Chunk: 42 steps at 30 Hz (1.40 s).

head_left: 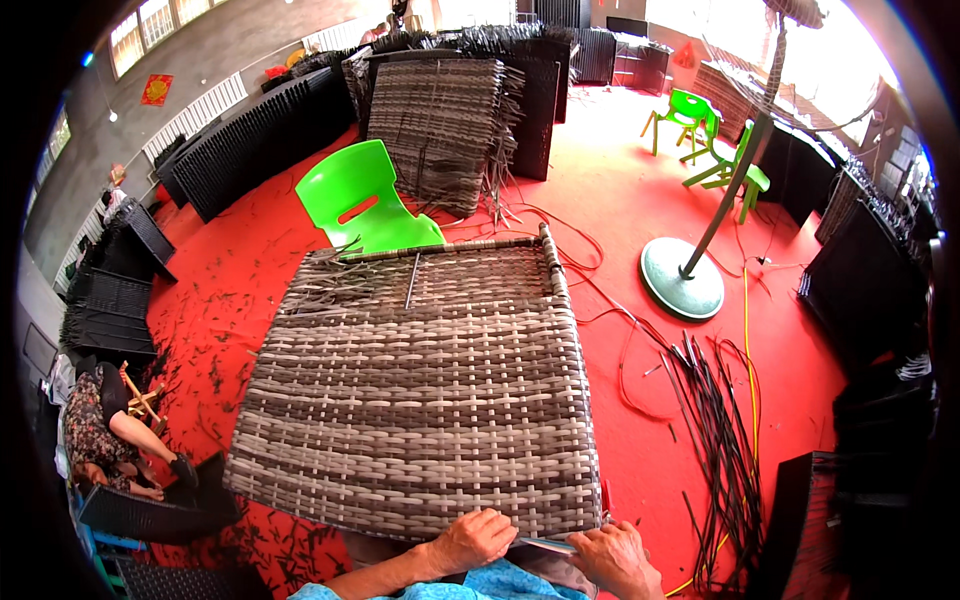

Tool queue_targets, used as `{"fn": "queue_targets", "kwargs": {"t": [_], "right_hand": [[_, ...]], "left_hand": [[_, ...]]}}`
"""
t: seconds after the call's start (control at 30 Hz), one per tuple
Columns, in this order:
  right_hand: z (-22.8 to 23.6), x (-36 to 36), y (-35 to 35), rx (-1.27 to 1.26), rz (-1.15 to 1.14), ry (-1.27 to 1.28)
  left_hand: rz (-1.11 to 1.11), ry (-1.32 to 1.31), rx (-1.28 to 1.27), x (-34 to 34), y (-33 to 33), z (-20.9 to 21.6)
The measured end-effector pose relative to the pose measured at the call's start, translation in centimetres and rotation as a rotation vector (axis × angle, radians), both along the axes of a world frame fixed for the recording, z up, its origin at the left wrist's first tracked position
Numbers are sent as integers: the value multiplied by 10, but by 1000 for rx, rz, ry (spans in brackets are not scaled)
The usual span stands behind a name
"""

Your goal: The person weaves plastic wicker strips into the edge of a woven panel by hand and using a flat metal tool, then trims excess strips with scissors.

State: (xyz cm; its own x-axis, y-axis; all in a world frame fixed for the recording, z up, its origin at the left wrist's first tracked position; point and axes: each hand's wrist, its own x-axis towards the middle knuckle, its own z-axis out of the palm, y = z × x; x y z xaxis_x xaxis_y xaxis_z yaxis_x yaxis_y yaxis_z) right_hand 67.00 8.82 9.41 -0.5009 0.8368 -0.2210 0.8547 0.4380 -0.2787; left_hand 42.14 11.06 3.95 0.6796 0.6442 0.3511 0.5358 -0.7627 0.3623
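A large woven panel (430, 400) of grey-brown and pale flat strips slopes in front of me, its near edge at my lap. My left hand (475, 538) is closed at that near edge, fingers curled; whatever is in them is hidden. To its right, my right hand (615, 560) is closed beside the panel's near right corner. From it a thin, pale, flat piece (545, 545) reaches toward my left hand; its kind is unclear. Near the panel's far side lie loose strip ends (335, 285) and a thin dark rod (412, 280).
A green chair (365, 200) stands behind the panel, with another woven panel (435, 130) beyond. On the red floor at right are dark strips (710, 450), cables and a round stand base (682, 278). A person (110, 425) bends low at left. Dark panels line the walls.
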Motion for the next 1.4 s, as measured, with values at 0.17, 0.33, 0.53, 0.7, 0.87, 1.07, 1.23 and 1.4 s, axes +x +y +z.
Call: {"fn": "queue_targets", "kwargs": {"t": [0.17,0.33,0.53,0.7,0.87,1.07,1.23,1.4], "right_hand": [[6,2,2,-70,-17,-35],[6,1,2,-60,9,-12],[3,0,0,-102,-9,-30],[1,2,0,-122,12,3],[12,18,-2,-116,17,32],[30,57,4,-39,-13,189],[6,63,4,-20,29,339],[-17,56,-1,20,10,504]], "left_hand": [[-13,-22,-12,1,3,1],[-19,-10,-13,0,4,2],[-26,-5,-27,-1,3,3],[-32,30,-43,0,5,8],[-51,52,-71,0,7,8],[-55,60,-103,9,10,16],[-36,143,-144,12,12,21],[25,144,-183,10,10,23]]}}
